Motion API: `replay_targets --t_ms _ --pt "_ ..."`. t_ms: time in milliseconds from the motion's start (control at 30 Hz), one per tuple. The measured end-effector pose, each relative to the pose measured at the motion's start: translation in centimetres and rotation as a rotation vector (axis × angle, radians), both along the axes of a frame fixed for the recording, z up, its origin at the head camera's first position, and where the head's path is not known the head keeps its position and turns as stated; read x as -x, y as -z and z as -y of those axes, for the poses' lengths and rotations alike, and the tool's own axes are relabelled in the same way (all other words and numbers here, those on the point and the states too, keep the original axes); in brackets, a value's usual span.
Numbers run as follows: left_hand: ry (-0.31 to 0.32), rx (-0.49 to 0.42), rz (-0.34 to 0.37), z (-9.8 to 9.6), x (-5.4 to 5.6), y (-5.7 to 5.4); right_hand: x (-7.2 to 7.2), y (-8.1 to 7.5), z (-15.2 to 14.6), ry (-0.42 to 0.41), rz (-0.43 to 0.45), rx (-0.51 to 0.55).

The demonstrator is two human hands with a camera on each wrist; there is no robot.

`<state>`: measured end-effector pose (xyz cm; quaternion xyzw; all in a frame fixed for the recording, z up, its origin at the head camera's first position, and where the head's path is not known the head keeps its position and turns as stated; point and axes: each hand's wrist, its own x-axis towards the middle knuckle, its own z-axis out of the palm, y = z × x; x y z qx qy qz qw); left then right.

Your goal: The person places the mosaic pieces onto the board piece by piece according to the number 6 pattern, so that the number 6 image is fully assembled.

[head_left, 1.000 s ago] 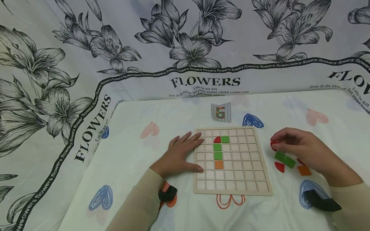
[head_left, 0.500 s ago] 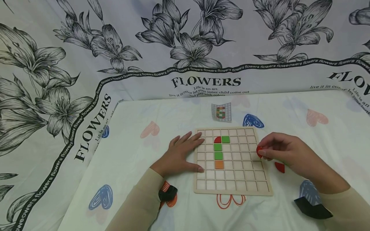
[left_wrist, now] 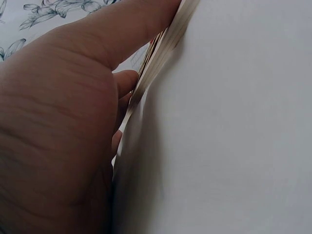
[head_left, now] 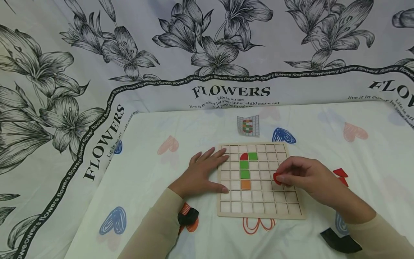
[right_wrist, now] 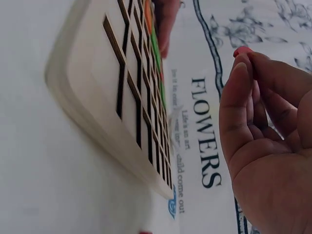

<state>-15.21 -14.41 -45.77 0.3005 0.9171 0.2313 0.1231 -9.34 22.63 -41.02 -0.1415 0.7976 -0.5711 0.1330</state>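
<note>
A wooden grid board [head_left: 258, 208] lies flat on the cloth. My left hand [head_left: 202, 178] rests along its left edge, fingers spread and thumb on the rim. Over the board's right side, my right hand [head_left: 307, 180] pinches a red piece [head_left: 276, 178] with a curved edge between thumb and fingertips. That red piece [right_wrist: 242, 50] peeks above the fingertips in the right wrist view. Set in the board's squares are a red rounded piece [head_left: 244, 157], green squares [head_left: 244, 174] in several cells and an orange square [head_left: 245, 184].
A small printed card [head_left: 248, 126] with a coloured grid pattern lies behind the board. Loose red pieces [head_left: 340, 172] sit right of the board, partly behind the right hand; other pieces there are hidden. The white cloth [head_left: 145, 216] has printed hearts.
The right hand has carried the red piece leftward from the loose pieces to above the board's right part. The left hand has stayed on the board's edge.
</note>
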Motion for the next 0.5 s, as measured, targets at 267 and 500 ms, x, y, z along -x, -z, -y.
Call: replay_targets --t_ms 267,500 --pt "-0.001 -0.005 -0.002 0.0 0.0 0.0 -0.2 0.1 2.1 -0.069 0.023 0.040" --pt "-0.006 0.002 0.006 -0.1 -0.1 -0.2 0.0 0.0 3.6 -0.101 0.006 0.021"
